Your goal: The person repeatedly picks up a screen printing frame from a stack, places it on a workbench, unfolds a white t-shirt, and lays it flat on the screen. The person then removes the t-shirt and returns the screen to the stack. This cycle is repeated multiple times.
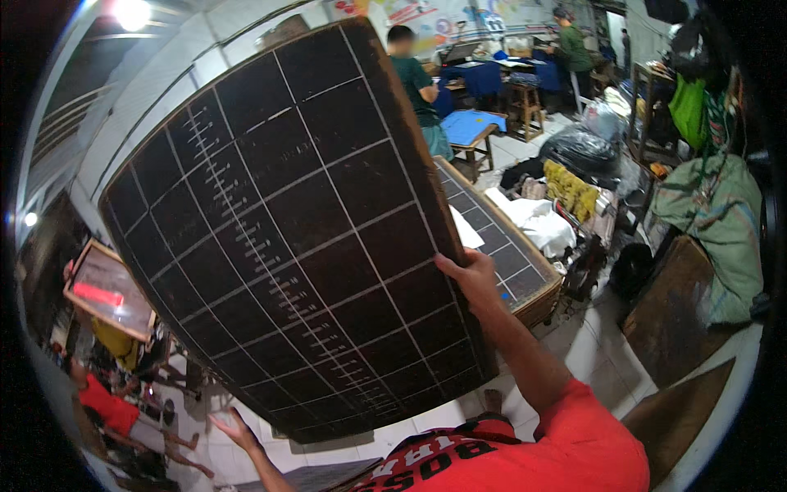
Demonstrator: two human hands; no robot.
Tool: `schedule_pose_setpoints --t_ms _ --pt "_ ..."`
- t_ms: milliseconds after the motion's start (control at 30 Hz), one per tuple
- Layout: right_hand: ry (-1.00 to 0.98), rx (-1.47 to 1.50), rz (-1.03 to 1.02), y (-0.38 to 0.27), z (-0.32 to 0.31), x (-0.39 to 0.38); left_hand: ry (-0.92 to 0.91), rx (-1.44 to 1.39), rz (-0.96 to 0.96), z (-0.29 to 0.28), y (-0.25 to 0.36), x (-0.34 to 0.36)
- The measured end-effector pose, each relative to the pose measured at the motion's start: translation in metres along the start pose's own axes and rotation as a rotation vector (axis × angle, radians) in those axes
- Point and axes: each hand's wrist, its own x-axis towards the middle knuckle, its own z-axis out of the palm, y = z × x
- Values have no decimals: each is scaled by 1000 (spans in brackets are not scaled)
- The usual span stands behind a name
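My right hand (477,279) grips the right edge of a large black board (352,201) marked with white grid lines and a ruler-like scale. The board is raised and tilted before me, filling much of the view, and its edges look brown and worn. Most of the fingers of that hand are hidden behind it. Low on the left, my left hand (238,430) is off the board, near its lower left corner, with fingers spread and nothing in them.
Behind the raised board stands a stack of gridded boards (525,275). A framed screen (111,289) is at left, above a seated person in red (111,406). Two people work at the back by a stool with blue cloth (471,127). Bags and cloth (574,193) cover the right-hand floor.
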Motion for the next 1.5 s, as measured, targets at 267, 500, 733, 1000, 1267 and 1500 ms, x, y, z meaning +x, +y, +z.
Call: schedule_pose_setpoints --t_ms 267,500,733,1000,1267,1500 --pt "16 -188 53 60 11 140 -234 -524 -191 59 17 -23" --pt "237 -635 89 137 -49 256 -180 -174 -270 174 79 -71" --pt "271 -719 175 174 -127 311 -346 9 -361 232 124 -114" --pt "330 -1068 307 163 -157 310 -471 -123 -325 270 100 -133" --pt "194 -1024 123 191 -183 320 -670 6 -189 265 96 -149" --pt "130 -887 238 179 -281 286 -777 -90 -418 257 102 -142"
